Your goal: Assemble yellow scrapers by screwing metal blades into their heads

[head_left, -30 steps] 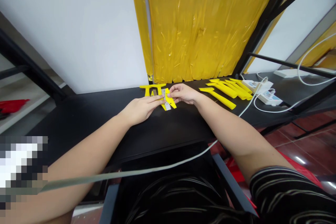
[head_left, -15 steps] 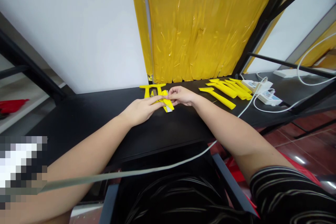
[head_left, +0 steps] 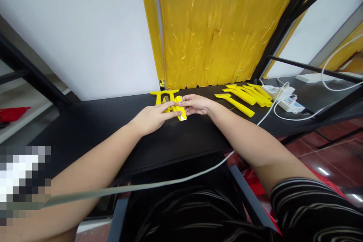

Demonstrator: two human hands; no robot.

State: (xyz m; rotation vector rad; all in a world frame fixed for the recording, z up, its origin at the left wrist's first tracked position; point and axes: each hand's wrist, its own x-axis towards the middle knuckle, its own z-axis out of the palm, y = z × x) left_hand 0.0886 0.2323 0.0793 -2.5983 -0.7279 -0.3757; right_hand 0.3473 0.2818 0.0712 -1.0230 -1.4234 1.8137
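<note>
Both of my hands meet over the black tabletop around a yellow plastic scraper-like piece [head_left: 183, 109] with a white strip along its edge. My left hand [head_left: 147, 119] reaches in from the left, its fingers closed against the piece. From the other side my right hand [head_left: 199, 104] pinches its upper end between thumb and fingers. Parts of the piece are hidden by the fingers. Just behind my left fingers lie more yellow scraper-like pieces [head_left: 158, 99] with wide heads, partly covered by the hand.
Several yellow scraper-like pieces [head_left: 241, 106] lie in a row to the right. Beyond them sits a white power strip [head_left: 290, 104] with cables. A white cord [head_left: 170, 184] crosses in front of my body. Yellow film [head_left: 224, 45] hangs behind the black table [head_left: 113, 115].
The held piece has turned slightly, and white now shows near its upper end. My left fingers have shifted a little to the right across it. My right hand stays almost in place.
</note>
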